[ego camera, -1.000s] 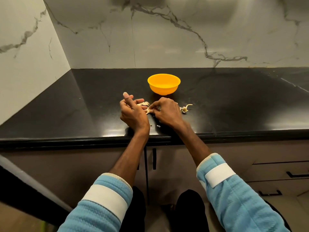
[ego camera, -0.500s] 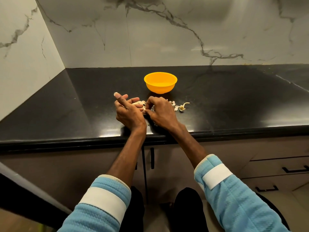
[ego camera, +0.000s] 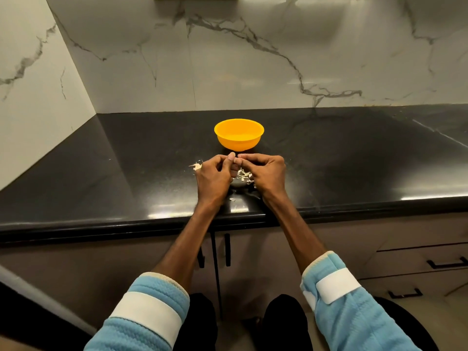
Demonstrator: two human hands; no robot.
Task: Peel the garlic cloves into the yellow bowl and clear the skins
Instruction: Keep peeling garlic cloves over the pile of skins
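Both hands were raised just above the black worktop (ego camera: pixel 114 178), the left hand (ego camera: pixel 214 179) and right hand (ego camera: pixel 269 176) with fingers curled and their fingertips (ego camera: pixel 231 158) pressed together. Whether they pinched a garlic clove could not be told; anything between them was hidden. The yellow bowl (ego camera: pixel 239 145) stood upright just beyond the fingertips, near them but apart. Garlic skins (ego camera: pixel 243 174) lay scattered on the worktop between the hands, with another scrap (ego camera: pixel 197 166) just beside the left hand's knuckles.
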